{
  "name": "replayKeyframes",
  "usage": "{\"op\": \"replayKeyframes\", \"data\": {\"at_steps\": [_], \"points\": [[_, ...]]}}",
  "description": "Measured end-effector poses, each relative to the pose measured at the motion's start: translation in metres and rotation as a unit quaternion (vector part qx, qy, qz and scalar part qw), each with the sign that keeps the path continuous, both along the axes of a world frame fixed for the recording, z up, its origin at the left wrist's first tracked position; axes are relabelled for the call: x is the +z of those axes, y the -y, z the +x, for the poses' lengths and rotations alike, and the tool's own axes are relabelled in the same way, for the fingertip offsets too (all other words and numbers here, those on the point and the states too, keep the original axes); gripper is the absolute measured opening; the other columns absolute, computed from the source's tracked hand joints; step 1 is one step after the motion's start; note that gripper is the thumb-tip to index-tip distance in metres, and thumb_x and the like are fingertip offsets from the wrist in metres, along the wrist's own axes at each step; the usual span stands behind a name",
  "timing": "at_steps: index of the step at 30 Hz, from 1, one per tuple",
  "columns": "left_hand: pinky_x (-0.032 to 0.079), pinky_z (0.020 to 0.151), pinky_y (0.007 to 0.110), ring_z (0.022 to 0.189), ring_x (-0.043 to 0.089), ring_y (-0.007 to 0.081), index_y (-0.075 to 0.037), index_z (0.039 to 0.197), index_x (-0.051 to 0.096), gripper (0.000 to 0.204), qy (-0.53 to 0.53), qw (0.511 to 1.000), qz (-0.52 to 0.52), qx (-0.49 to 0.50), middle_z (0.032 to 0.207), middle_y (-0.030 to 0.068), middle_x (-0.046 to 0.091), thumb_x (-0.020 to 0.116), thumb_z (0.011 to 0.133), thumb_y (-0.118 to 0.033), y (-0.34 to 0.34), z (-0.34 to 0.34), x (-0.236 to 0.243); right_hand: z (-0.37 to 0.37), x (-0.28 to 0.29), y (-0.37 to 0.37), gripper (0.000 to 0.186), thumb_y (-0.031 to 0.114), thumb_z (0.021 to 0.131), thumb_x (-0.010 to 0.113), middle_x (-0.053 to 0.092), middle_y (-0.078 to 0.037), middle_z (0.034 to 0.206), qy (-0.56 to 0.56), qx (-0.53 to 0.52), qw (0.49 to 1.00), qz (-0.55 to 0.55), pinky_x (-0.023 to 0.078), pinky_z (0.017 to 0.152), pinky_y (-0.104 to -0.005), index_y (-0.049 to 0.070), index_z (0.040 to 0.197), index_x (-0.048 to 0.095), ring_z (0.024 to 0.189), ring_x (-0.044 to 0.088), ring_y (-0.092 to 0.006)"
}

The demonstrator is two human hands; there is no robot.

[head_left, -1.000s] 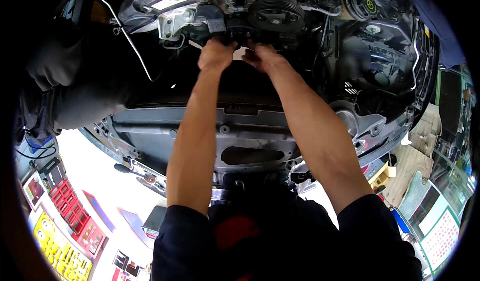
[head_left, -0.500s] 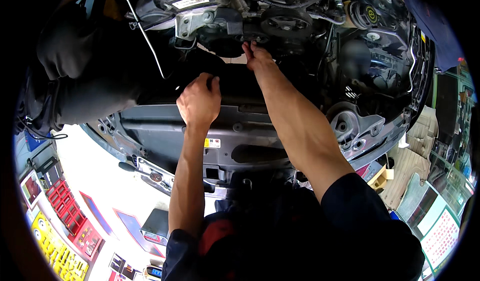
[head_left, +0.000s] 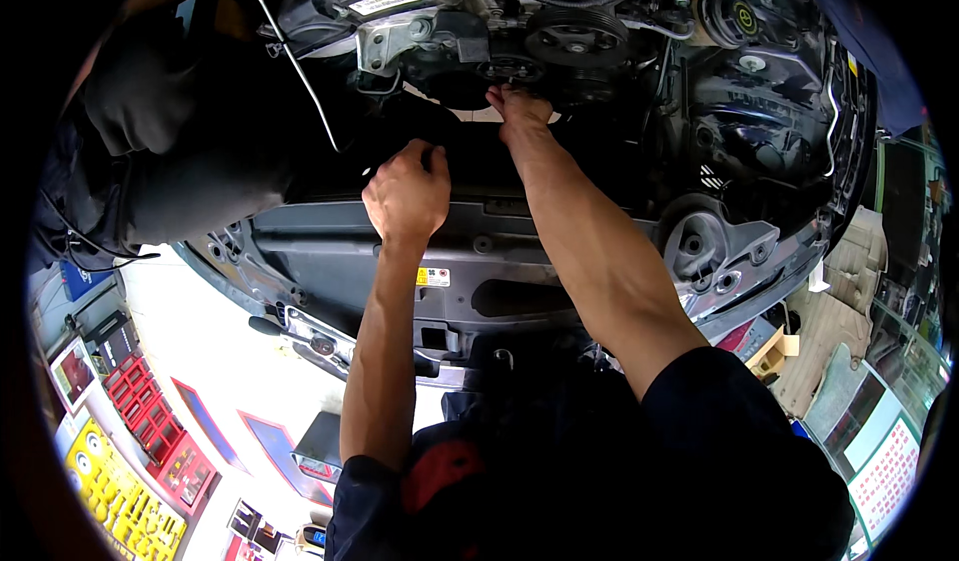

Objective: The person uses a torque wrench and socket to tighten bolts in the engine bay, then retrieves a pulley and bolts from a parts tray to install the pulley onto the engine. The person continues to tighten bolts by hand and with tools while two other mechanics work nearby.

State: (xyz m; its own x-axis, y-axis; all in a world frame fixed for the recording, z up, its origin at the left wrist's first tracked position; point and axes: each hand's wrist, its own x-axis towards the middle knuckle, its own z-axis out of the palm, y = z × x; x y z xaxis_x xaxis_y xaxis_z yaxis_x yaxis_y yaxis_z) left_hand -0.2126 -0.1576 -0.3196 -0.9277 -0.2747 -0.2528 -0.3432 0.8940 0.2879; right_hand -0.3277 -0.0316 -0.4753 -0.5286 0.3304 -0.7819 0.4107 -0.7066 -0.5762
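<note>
An open engine bay lies in front of me, its ribbed pulley [head_left: 577, 36] and a smaller pulley [head_left: 509, 67] facing me. My right hand [head_left: 525, 111] reaches in just below the smaller pulley. Its fingers are bent and close together near the pulley's underside; whatever lies between them is too dark to make out. My left hand [head_left: 408, 193] is curled like a fist at the back edge of the dark front panel [head_left: 385, 236]. The thumb side shows, but the inside of that hand is hidden. A grey metal bracket [head_left: 400, 43] sits left of the pulleys.
A thin support rod [head_left: 285, 51] stands at the left. Dark grey cloth [head_left: 140, 101] bulks over the left side. Another person's dark blue sleeve [head_left: 867, 51] shows at the upper right. Red bins [head_left: 145, 406] and a yellow tool board [head_left: 115, 491] stand lower left.
The view has shifted slightly. My right fingers, spread a little before, are now closer together and bent under the small pulley. My left hand stays curled at the panel.
</note>
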Motion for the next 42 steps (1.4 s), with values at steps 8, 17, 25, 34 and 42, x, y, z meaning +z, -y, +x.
{"op": "replayKeyframes", "data": {"at_steps": [8, 17, 25, 34, 42], "points": [[0.054, 0.075, 0.042, 0.082, 0.070, 0.0328, -0.015, 0.098, 0.072, 0.026, -0.006, 1.000, -0.002, -0.005, 0.083, 0.0109, 0.072, 0.057, 0.093, -0.035, 0.000, 0.001, -0.003, 0.002, -0.013, -0.004, 0.006, -0.005, 0.093, 0.055, 0.065, -0.017, 0.089, -0.024, 0.044, 0.998, 0.043, 0.065, 0.065, -0.0360, -0.009, 0.095, 0.058, 0.073, 0.069, -0.0273], [0.054, 0.078, 0.042, 0.083, 0.070, 0.0323, -0.016, 0.100, 0.072, 0.027, -0.004, 1.000, -0.007, -0.005, 0.084, 0.0113, 0.073, 0.056, 0.094, -0.037, 0.001, 0.002, -0.004, 0.002, -0.006, -0.004, 0.012, 0.006, 0.100, 0.051, 0.066, -0.017, 0.092, -0.006, 0.040, 0.999, -0.036, 0.066, 0.067, -0.0379, -0.004, 0.100, 0.057, 0.075, 0.069, -0.0267], [0.053, 0.079, 0.043, 0.085, 0.069, 0.0350, -0.015, 0.099, 0.072, 0.028, 0.004, 1.000, -0.004, 0.003, 0.086, 0.0133, 0.072, 0.056, 0.093, -0.037, 0.001, 0.001, 0.000, 0.001, -0.012, 0.001, 0.025, 0.018, 0.105, 0.042, 0.067, -0.013, 0.092, 0.005, -0.004, 0.988, -0.155, 0.061, 0.075, -0.0388, -0.001, 0.102, 0.058, 0.076, 0.066, -0.0225], [0.054, 0.074, 0.044, 0.081, 0.069, 0.0363, -0.013, 0.093, 0.071, 0.025, -0.009, 1.000, -0.004, 0.002, 0.086, 0.0149, 0.072, 0.056, 0.092, -0.033, 0.002, 0.003, -0.001, 0.000, -0.026, -0.007, 0.033, 0.029, 0.104, 0.036, 0.059, -0.005, 0.075, 0.006, 0.007, 0.952, -0.305, 0.050, 0.062, -0.0324, 0.009, 0.092, 0.059, 0.064, 0.052, -0.0183], [0.053, 0.077, 0.045, 0.083, 0.069, 0.0359, -0.014, 0.097, 0.072, 0.027, -0.008, 0.999, -0.030, 0.005, 0.085, 0.0142, 0.072, 0.057, 0.092, -0.036, 0.003, 0.007, -0.003, 0.007, -0.015, 0.004, 0.038, 0.037, 0.104, 0.035, 0.052, -0.004, 0.069, 0.029, -0.003, 0.942, -0.334, 0.040, 0.054, -0.0294, 0.009, 0.085, 0.052, 0.059, 0.045, -0.0168]]}}
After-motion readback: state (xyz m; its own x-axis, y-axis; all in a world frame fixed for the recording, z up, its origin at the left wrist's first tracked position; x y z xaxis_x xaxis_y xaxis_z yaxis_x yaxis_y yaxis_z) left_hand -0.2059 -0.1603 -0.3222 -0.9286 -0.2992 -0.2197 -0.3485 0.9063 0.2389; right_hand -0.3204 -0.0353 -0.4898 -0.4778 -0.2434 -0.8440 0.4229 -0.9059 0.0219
